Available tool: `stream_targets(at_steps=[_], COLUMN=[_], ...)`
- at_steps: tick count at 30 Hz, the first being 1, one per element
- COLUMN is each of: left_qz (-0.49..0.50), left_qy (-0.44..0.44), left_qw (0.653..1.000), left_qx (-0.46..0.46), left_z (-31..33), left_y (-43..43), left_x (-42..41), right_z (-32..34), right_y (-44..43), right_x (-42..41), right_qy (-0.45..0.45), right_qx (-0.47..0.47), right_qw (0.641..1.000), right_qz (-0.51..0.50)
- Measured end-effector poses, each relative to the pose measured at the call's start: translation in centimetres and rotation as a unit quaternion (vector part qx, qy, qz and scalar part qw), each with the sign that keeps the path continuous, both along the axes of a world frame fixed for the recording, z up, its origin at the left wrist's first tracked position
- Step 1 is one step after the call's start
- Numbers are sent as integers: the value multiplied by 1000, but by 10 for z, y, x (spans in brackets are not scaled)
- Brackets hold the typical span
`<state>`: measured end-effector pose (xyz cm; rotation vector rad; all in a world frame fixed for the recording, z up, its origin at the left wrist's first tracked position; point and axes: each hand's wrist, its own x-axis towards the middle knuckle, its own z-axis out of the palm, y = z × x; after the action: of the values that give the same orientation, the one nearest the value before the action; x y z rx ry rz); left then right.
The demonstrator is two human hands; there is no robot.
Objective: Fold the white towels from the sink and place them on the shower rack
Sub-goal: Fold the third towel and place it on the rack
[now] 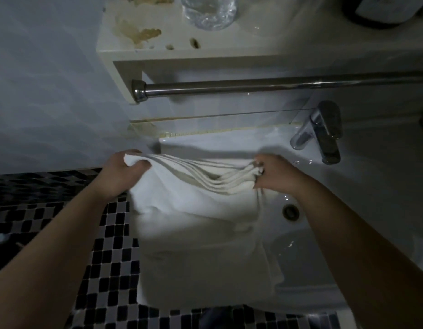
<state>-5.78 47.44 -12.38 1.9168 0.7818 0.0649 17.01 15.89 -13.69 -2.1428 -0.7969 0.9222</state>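
Observation:
A white towel (189, 198) hangs stretched between my two hands above the sink (362, 176). My left hand (121, 173) grips its left top corner, fingers curled round the cloth. My right hand (274, 173) pinches the bunched right corner, where the fabric gathers into pleats. The towel's lower part drapes down over more white cloth (201, 269) lying in the left side of the basin and over its front edge. No shower rack is in view.
A chrome tap (324, 131) stands at the sink's back right, the drain (290, 211) below it. A metal bar (265, 87) runs across under a stained white shelf (158, 51) bearing a clear plastic bottle (209, 10). Black-and-white mosaic tiles (63, 222) lie left.

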Motion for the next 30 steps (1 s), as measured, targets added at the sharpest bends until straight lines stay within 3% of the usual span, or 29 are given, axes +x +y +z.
stream_targets(at_steps=[1,3,5,8,13,20,23,26,30], left_qz=[16,62,102,150,154,161,189,173,140], left_qy=[-10,-15,15,78,49,40,116,116,92], left_qw=[1000,998,994,985,985,986,975,978,975], left_qx=[-8,-20,-20,-33,-53,4,15,26,145], left_z=[2,4,-3,-25,-33,-23,-27,-30,-34], left_y=[0,0,-4,-12,-6,2,-8,-16,-28], left_x=[2,11,24,36,25,47,57,57,49], right_z=[2,4,0,-9,-5,0,-10,-11,-7], right_y=[3,14,25,34,7,23,31,30,27], right_x=[5,12,9,-1,20,39,31,30,28], right_qy=[5,147,244,260,414,220,238,311,193], right_qx=[44,146,140,67,81,132,129,174,163], right_qw=[997,966,939,942,901,958,950,910,954], right_qz=[-56,-158,-200,-200,-100,-124,-157,-214,-160])
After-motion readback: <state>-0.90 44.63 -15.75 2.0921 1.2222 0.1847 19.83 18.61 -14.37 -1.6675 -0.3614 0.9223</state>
